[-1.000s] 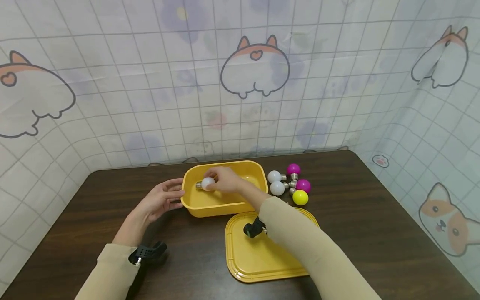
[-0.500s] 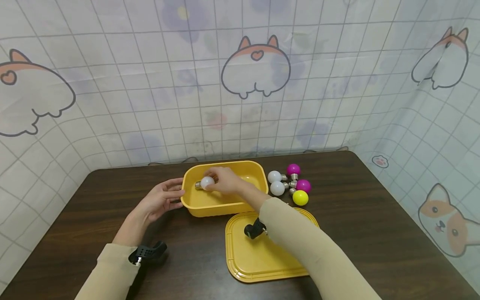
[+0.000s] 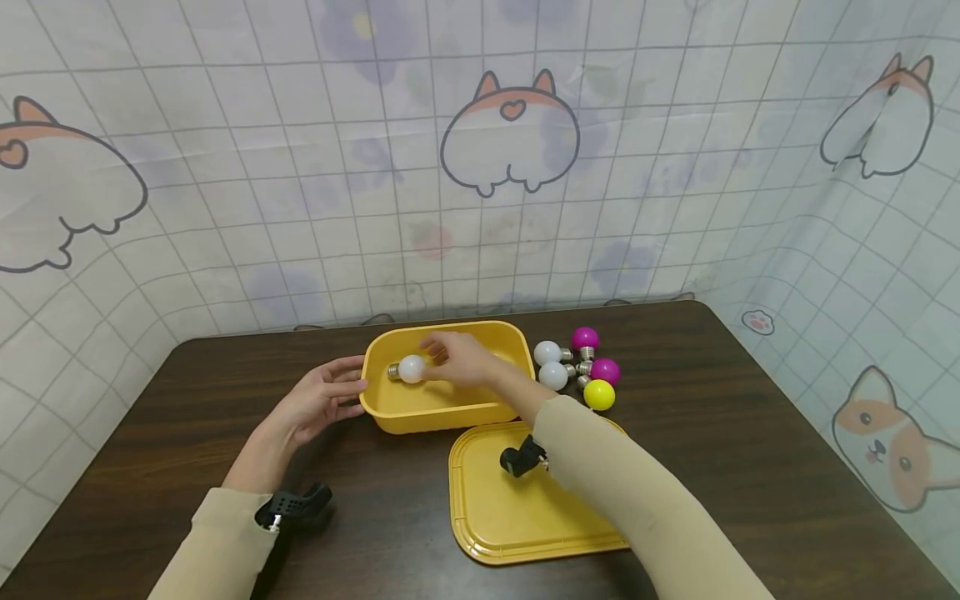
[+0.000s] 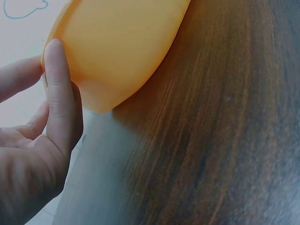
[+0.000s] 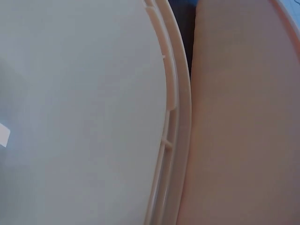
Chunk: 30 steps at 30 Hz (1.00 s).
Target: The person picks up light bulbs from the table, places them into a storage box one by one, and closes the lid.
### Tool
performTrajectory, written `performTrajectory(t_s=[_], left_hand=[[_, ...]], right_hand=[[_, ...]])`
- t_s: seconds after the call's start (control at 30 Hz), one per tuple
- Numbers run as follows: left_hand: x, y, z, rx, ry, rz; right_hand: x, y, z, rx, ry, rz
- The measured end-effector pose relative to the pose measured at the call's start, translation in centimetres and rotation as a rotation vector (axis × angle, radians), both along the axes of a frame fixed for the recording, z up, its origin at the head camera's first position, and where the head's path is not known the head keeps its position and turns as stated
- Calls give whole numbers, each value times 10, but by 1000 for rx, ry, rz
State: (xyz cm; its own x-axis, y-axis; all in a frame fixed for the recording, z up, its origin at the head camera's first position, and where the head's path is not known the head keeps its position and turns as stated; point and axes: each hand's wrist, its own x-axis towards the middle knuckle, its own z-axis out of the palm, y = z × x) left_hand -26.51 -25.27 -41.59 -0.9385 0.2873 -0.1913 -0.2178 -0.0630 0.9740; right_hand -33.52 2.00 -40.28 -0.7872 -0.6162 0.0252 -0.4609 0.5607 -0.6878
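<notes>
Left grip [image 3: 318, 403] at roomy box rim [image 3: 423, 420]

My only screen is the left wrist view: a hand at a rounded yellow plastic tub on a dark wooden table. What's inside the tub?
Observer: A round white light bulb with a silvery screw base lies in the tub.
Visitor: Where's the other hand?
Observer: The right hand is inside too, its fingers close beside that bulb; whether they touch, I can't tell.
Visitor: Anything to the tub's right?
Observer: I see five more bulbs: two white, two magenta, one yellow.
</notes>
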Motion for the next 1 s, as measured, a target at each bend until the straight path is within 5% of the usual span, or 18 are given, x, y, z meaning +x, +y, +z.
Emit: performTrajectory(t_s=[0.67, 1.0], left_hand=[[4, 1, 3, 7, 3, -12], [2, 1, 2, -10, 5, -5]], right_hand=[[10, 16, 6, -40, -44, 34], [10, 26, 14, -100, 27, 75]])
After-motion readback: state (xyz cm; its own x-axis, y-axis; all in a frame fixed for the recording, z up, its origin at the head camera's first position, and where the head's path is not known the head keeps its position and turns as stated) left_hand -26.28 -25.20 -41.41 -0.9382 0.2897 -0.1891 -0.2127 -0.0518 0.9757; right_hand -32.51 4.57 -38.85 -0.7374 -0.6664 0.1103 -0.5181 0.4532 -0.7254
